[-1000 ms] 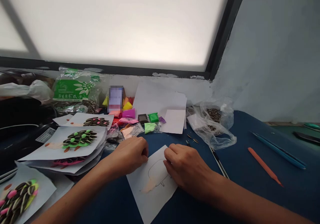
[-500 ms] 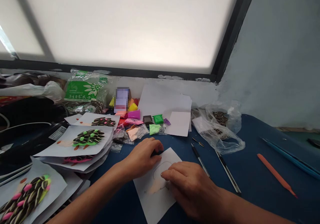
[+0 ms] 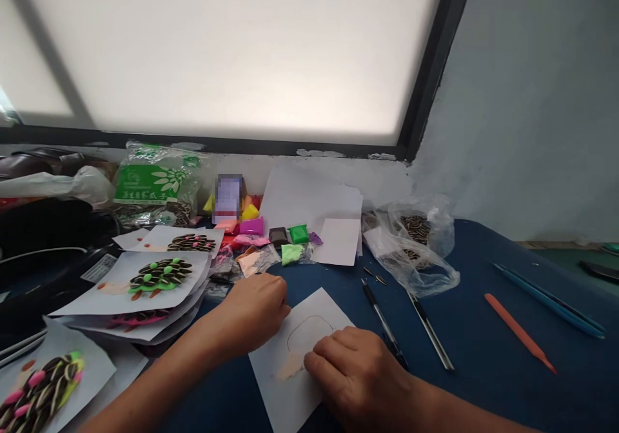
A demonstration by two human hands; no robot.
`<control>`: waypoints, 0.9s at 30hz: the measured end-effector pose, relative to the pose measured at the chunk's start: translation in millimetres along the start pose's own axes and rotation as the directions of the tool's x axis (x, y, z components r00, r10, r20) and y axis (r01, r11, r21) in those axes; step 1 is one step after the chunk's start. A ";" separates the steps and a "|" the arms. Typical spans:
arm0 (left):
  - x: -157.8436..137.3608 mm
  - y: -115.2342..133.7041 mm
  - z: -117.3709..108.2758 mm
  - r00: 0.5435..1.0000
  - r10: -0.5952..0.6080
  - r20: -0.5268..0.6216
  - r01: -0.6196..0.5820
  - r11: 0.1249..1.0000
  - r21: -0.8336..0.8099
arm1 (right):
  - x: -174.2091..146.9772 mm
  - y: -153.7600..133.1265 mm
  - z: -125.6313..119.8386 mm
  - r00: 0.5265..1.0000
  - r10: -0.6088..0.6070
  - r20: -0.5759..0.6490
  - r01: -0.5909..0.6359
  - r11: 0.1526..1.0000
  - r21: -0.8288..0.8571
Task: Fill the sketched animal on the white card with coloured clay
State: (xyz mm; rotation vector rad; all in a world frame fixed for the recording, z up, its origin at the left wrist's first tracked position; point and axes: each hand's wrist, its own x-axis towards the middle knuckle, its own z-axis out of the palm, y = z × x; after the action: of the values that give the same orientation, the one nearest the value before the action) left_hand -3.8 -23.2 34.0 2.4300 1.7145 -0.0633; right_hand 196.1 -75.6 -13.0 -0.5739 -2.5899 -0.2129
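A white sheet of paper (image 3: 285,391) lies tilted on the blue table, with a curved outline drawn on it. Below that outline a flat smear of peach clay (image 3: 290,365) is stuck to the sheet. My right hand (image 3: 360,372) rests over the paper's right side, fingers bent and pressed together beside the clay; what is under them is hidden. At the sheet's left edge, my left hand (image 3: 256,310) is curled closed, its inner side turned away, so anything in it cannot be seen.
Finished seed-and-clay hedgehog pictures (image 3: 159,278) are stacked at left. Small colourful clay packets (image 3: 251,227) lie at the back. Right of the paper are pens (image 3: 384,320), a bag of seeds (image 3: 416,240), an orange clay tool (image 3: 520,333) and blue tweezers (image 3: 546,298).
My left hand has drawn back leftward off the sheet and curled up, uncovering more of the drawn outline. The right hand stays over the paper. The view has shifted slightly to the right.
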 end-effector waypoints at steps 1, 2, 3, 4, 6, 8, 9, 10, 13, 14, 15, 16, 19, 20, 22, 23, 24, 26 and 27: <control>0.0 0.2 2.4 1.000 0.015 -0.010 -0.015 1.000 0.012 | 0.3 -0.3 0.0 1.000 -0.008 0.001 0.008 1.000 -0.012; 0.0 0.2 4.8 0.999 0.026 -0.018 -0.026 1.000 0.008 | 0.6 -0.5 -0.3 1.000 -0.017 0.001 0.017 1.000 -0.022; 0.0 0.1 6.6 0.999 0.031 -0.023 -0.031 0.999 -0.008 | 1.0 -0.7 -0.7 1.000 -0.024 0.004 0.024 0.999 -0.032; -0.1 -0.2 7.6 0.999 0.035 -0.021 -0.035 0.999 -0.036 | 1.3 -0.8 -1.3 0.999 -0.032 0.007 0.032 0.999 -0.041; -0.3 -1.5 7.4 0.999 0.040 0.001 -0.040 0.992 -0.117 | 1.4 -0.8 -1.9 0.999 -0.044 0.001 0.044 0.998 -0.054; 0.3 -4.1 5.9 0.998 0.051 0.022 -0.045 0.976 -0.214 | 0.8 -0.6 -1.5 0.999 -0.046 -0.013 0.045 0.997 -0.065; 1.1 -5.9 5.7 0.998 0.062 0.029 -0.052 0.962 -0.269 | 0.3 -0.4 -1.0 0.999 -0.041 -0.016 0.039 0.997 -0.066; 2.6 -7.9 6.4 0.997 0.072 0.030 -0.058 0.943 -0.327 | -0.3 -0.3 -0.4 0.999 -0.036 -0.016 0.035 0.997 -0.063; 9.6 -13.3 14.2 0.996 0.093 0.010 -0.075 0.858 -0.508 | -2.0 0.2 1.0 1.000 0.000 -0.004 0.000 0.999 -0.037; 12.4 -14.2 18.1 0.995 0.100 -0.008 -0.087 0.826 -0.557 | -2.5 0.4 1.0 1.000 0.014 -0.003 -0.014 1.000 -0.024; 14.9 -14.3 21.9 0.994 0.102 -0.033 -0.101 0.797 -0.595 | -2.8 0.6 0.7 1.000 0.026 -0.006 -0.026 1.000 -0.011; 16.9 -13.7 25.3 0.994 0.095 -0.060 -0.112 0.763 -0.637 | -3.0 0.7 0.2 0.999 0.037 -0.013 -0.037 0.999 0.001; 19.4 -8.9 30.1 0.992 0.082 -0.091 -0.123 0.701 -0.702 | -3.1 1.0 -1.6 0.997 0.039 -0.068 -0.037 0.999 0.034; 19.1 -6.9 29.8 0.993 0.074 -0.092 -0.117 0.698 -0.707 | -3.0 1.1 -1.6 0.995 0.031 -0.093 -0.026 0.998 0.049; 17.7 -3.3 27.5 0.993 0.057 -0.099 -0.111 0.712 -0.693 | -2.8 1.2 -0.4 0.988 0.000 -0.152 0.012 0.997 0.077; 16.9 -1.9 26.1 0.993 0.056 -0.102 -0.111 0.721 -0.684 | -2.6 1.3 0.8 0.983 -0.019 -0.181 0.036 0.995 0.091; 16.2 -0.8 24.9 0.993 0.061 -0.104 -0.115 0.727 -0.676 | -2.3 1.5 2.1 0.978 -0.030 -0.208 0.052 0.994 0.100; 15.5 0.2 23.6 0.992 0.077 -0.103 -0.126 0.736 -0.665 | -1.5 2.0 4.5 0.971 -0.030 -0.239 0.055 0.993 0.100; 15.5 0.1 23.7 0.992 0.079 -0.101 -0.126 0.741 -0.659 | -1.0 2.3 5.1 0.971 -0.010 -0.238 0.033 0.995 0.093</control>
State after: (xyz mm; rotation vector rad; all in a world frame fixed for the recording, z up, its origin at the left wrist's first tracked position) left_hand 3.0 -12.5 8.6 1.9740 1.2990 0.5601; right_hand 195.8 -72.6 -17.8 -0.4556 -2.3603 -0.1522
